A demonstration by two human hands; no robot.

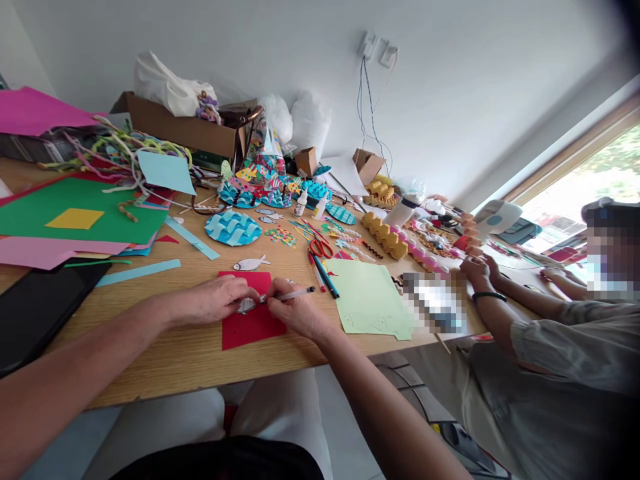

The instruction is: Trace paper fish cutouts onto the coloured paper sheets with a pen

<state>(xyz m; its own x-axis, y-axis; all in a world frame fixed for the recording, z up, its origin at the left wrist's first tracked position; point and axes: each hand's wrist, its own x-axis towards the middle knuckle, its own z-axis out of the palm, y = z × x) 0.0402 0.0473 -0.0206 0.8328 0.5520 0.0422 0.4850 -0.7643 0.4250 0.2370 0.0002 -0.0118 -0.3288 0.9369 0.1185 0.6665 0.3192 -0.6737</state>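
On the wooden table point(150, 363) lies a red paper sheet point(245, 333) with a small white fish cutout point(245, 306) on it. My left hand point(231, 298) rests at the sheet's left side, its fingers bent over the cutout; whether they grip it is hard to tell. A pen point(300, 292) is held in my right hand point(296, 312), its tip end low over the red sheet beside the fish. Another fish cutout point(250, 263) lies just beyond the sheet. To the right is a light green paper point(370, 293) with faint pencil drawings.
Red scissors point(321, 249) and a blue marker point(327, 277) lie right of the red sheet. Stacked coloured papers point(120, 207) and a black tablet-like object point(35, 313) are at left. Woven blue paper shapes point(233, 228) sit behind. Another person's hands point(477, 270) are at right.
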